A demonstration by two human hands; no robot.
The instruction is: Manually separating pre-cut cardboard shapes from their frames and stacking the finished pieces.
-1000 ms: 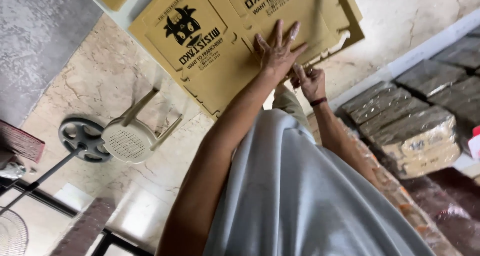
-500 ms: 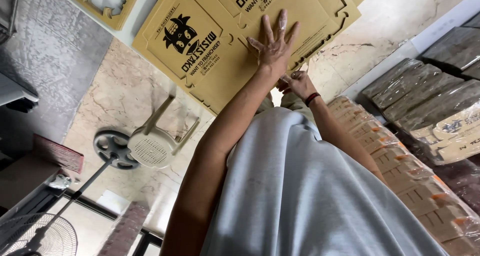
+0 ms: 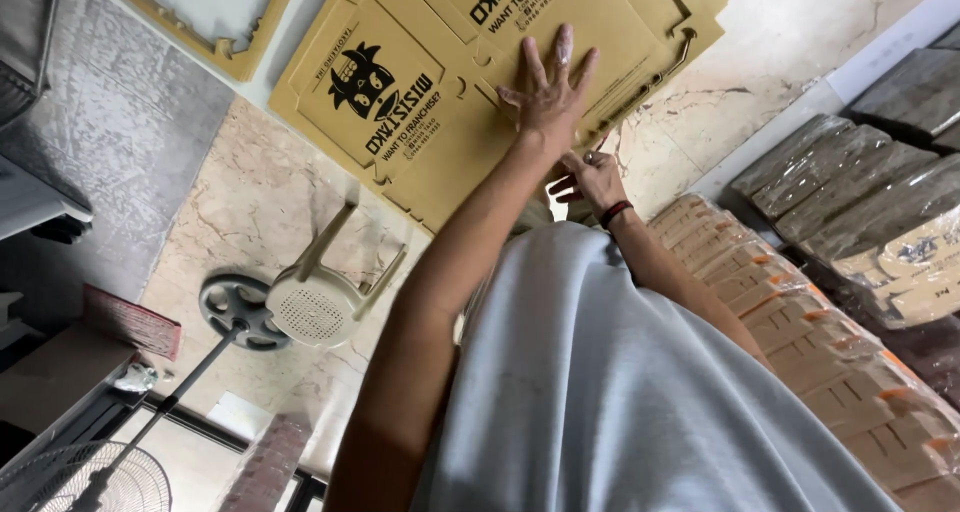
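My left hand lies flat on a stack of flattened cardboard box blanks, tan with black print, which fills the upper middle of the frame on the marble floor. The risk, as I judge it, is a slide: the sheets look loosely stacked with their edges stepped at the upper right, so an off-centre push could fan them out or skate the top blank away; a slotted tab could also crease or tear if my lower hand pulls it against the weight of my palm.

My left arm runs straight up from the lower middle of the frame, elbow nearly locked, fingers spread and open, palm down on the top sheet. My right hand, with a dark wristband, sits just below it at the near edge of the stack, fingers curled; whether they grip the edge I cannot tell. A pale plastic chair stands centre left, a floor fan at the lower left, and wrapped bundles of cardboard along the right.
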